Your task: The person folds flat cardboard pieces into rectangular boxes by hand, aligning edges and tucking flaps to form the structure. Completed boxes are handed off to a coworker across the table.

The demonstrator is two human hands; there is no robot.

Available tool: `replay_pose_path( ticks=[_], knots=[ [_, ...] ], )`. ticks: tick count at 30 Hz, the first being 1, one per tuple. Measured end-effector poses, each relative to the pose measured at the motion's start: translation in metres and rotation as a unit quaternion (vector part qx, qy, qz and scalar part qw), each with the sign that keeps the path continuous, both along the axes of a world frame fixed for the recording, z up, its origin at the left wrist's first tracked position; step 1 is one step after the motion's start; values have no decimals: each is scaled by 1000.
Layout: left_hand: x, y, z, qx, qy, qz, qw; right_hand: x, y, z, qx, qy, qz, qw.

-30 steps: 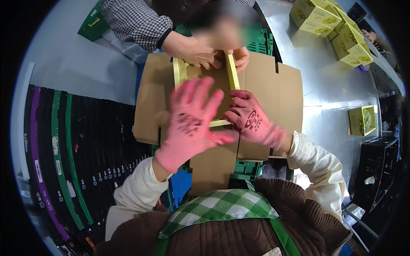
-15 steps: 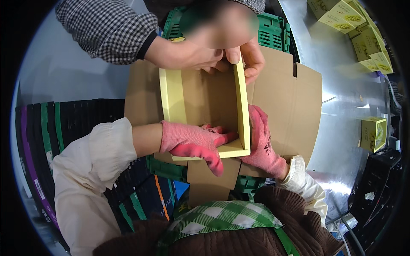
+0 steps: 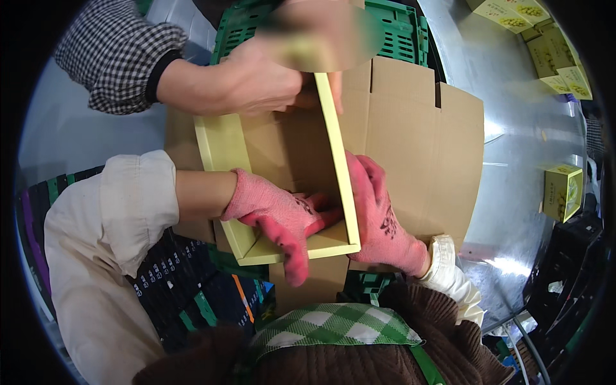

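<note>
A pale yellow open carton (image 3: 338,167), like a frame of walls, sits over flattened brown cardboard. My left hand (image 3: 289,218), in a pink glove, reaches into its near end. Its fingers lie against the inside of the right wall, and its thumb hangs over the near wall. Outside that same wall, my right hand (image 3: 378,215), also gloved in pink, holds the carton with its fingers along the wall; its thumb is hidden. At the far end, a co-worker's bare hand (image 3: 237,80) works on the carton, partly covered by a blur.
Brown cardboard (image 3: 417,147) lies over a green crate (image 3: 401,42). To the right, on a metal table (image 3: 497,179), stand a small yellow box (image 3: 563,192) and several more boxes (image 3: 555,54) farther back. Dark stacked crates (image 3: 173,276) are at the lower left.
The carton has shifted left and a little toward me, tilting slightly. Both my hands have moved with it. The co-worker's checked sleeve has moved left too.
</note>
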State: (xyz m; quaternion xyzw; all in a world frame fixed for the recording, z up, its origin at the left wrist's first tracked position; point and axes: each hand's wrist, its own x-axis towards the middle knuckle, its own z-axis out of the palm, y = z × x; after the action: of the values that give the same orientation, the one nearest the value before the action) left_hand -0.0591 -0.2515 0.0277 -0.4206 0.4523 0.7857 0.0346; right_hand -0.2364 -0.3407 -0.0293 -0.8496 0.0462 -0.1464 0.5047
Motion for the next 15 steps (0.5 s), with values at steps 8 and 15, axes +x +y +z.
replay_pose_path(
  ticks=[8,15],
  knots=[
    [-25,42,41,-537,-338,108,765,-6,-28,64,31,-97,53,993],
    [-62,159,-22,-514,-390,615,453,56,19,104,-175,222,371,885]
  ],
)
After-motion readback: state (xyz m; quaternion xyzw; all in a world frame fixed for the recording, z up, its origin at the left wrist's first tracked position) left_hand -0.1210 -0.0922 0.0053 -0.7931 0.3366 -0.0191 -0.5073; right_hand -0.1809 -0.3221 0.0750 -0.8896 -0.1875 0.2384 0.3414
